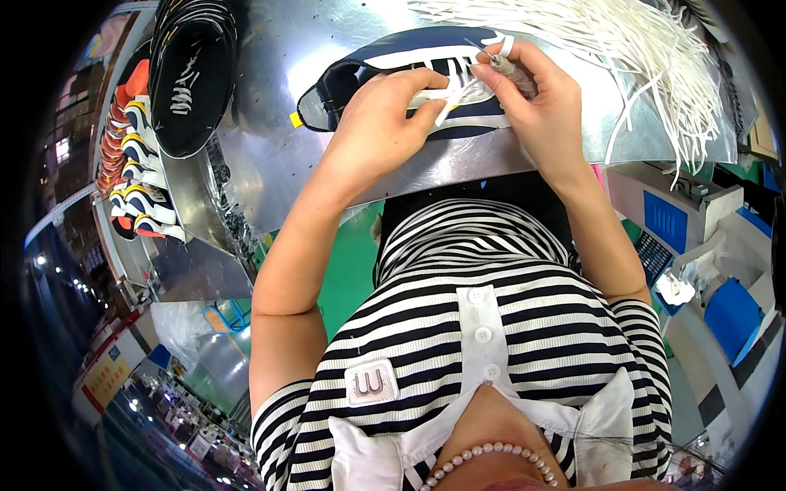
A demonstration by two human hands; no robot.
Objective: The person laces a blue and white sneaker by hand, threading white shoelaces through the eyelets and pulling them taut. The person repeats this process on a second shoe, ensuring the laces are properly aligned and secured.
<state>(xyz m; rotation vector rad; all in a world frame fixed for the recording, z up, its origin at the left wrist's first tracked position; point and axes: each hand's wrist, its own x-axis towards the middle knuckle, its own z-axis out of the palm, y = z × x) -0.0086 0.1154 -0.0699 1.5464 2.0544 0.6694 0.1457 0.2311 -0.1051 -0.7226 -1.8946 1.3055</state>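
A navy and white shoe (393, 51) lies on its side across the metal table, toe to the right. White shoelace (458, 92) crosses its eyelet area, partly threaded, with loose strands sticking up. My left hand (385, 123) is over the shoe's opening, thumb and forefinger closed about a strand of the lace. In my right hand (544, 98) is an awl (514, 75) with a pale wrapped handle. Its thin metal shaft points up and left, over the shoe's upper. A white band circles one right finger. My hands hide parts of the shoe.
A large heap of white laces (655, 74) spreads over the far right of the metal table (262, 164). Stacked black insole-shaped pieces (192, 90) stand at the far left. Beside them, several shoe uppers (143, 164) in white, navy and orange hang in a row.
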